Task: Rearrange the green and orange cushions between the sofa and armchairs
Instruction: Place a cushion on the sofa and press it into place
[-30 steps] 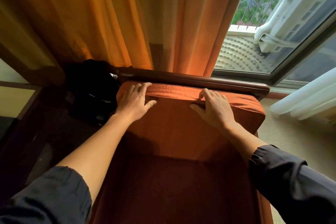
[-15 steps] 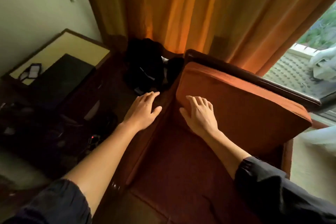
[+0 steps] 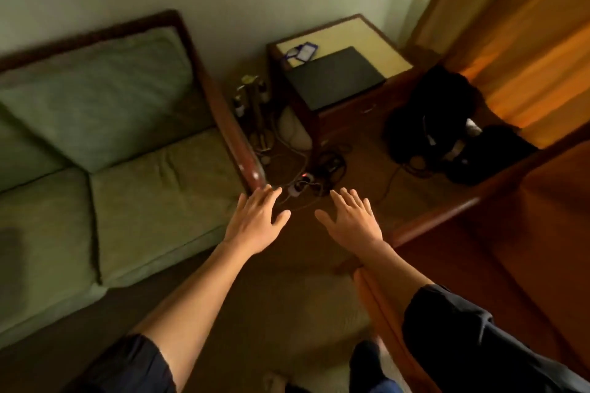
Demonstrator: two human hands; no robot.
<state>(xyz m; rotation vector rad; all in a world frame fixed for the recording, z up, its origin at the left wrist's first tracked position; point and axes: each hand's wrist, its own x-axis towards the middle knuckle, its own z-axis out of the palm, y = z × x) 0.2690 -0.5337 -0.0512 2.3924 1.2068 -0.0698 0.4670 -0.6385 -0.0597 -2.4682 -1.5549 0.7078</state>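
Observation:
A green sofa (image 3: 48,233) fills the left side, with a green back cushion (image 3: 99,96) leaning on its wooden frame and a green seat cushion (image 3: 159,201) below it. The orange armchair (image 3: 517,233) takes up the right edge. My left hand (image 3: 258,223) hovers open, fingers spread, just off the sofa's wooden arm (image 3: 233,137). My right hand (image 3: 351,220) is open too, over the carpet between the sofa and the armchair. Neither hand holds anything.
A wooden side table (image 3: 338,73) in the corner carries a black laptop and a badge. Cables and a power strip (image 3: 300,185) lie on the floor below it. A black bag (image 3: 447,124) sits by the orange curtain (image 3: 526,41).
Both hands have left the orange back cushion of the armchair. My view has swung left from the armchair and window to the green sofa and corner table.

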